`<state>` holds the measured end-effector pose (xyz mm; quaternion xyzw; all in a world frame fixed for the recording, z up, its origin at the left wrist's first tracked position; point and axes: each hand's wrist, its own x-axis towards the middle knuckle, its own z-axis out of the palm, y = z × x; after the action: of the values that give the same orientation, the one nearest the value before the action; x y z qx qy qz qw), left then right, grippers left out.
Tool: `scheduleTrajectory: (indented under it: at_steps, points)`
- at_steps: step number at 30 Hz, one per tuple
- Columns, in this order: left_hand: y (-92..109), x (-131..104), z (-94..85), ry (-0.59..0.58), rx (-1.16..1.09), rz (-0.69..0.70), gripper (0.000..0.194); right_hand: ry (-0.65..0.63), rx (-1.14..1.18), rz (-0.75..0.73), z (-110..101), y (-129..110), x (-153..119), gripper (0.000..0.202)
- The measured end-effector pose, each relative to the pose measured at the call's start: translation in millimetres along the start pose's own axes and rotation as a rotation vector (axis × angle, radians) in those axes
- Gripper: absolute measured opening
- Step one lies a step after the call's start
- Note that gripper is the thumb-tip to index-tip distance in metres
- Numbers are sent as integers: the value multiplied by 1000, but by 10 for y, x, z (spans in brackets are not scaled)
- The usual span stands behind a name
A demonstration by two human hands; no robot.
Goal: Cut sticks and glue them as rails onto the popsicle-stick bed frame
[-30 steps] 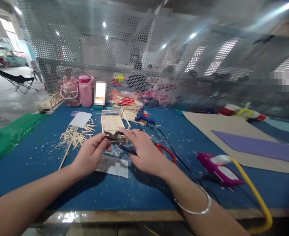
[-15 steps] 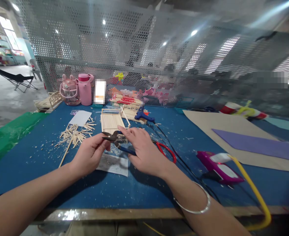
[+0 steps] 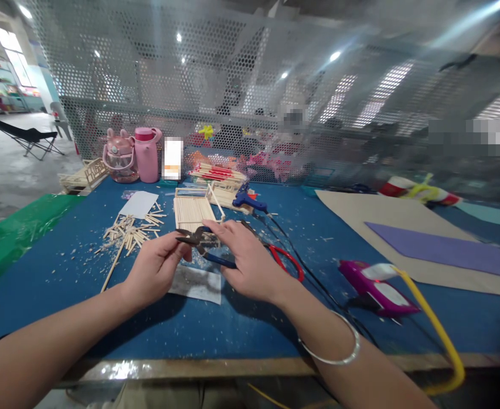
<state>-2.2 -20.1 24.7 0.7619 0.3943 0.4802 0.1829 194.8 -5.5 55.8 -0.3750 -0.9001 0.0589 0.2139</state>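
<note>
My right hand (image 3: pixel 247 255) grips the blue handles of a pair of pliers (image 3: pixel 198 238), whose dark jaws point left. At the jaws, my left hand (image 3: pixel 156 267) is closed, its thumb and fingers pinched on something too small to make out. Just behind the hands lies a small panel of wooden sticks (image 3: pixel 192 211) with a raised frame. Loose cut sticks (image 3: pixel 130 230) and crumbs are scattered to the left. Under the hands is a printed paper (image 3: pixel 198 284).
A blue glue gun (image 3: pixel 250 200) and red-handled scissors (image 3: pixel 290 264) lie right of centre. Further right are a magenta tool (image 3: pixel 377 289) and a purple sheet (image 3: pixel 441 250). Pink bottles (image 3: pixel 147 156) and stick bundles (image 3: pixel 219 173) stand at the back.
</note>
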Motion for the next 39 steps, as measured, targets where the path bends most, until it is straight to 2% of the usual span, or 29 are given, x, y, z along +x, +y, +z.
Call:
scheduleTrajectory:
  at_steps: [12,26,30,34,39]
  points:
    - [0,-2,3,12,19,-15,27,-21,19,-16,25,18,-25,80]
    - [35,8,-18,-56,10,-17,28,-61,-31,-8,-62,42,-44,78]
    - [37,-4,-5,-37,21,-24,28,-83,-29,12,-57,14,-41,79]
    - [50,-10,-8,21,55,-28,27,-39,-78,42,-28,-16,-35,80]
    - [51,-5,-23,9,36,-13,24,-53,-71,12,-26,-1,-38,82]
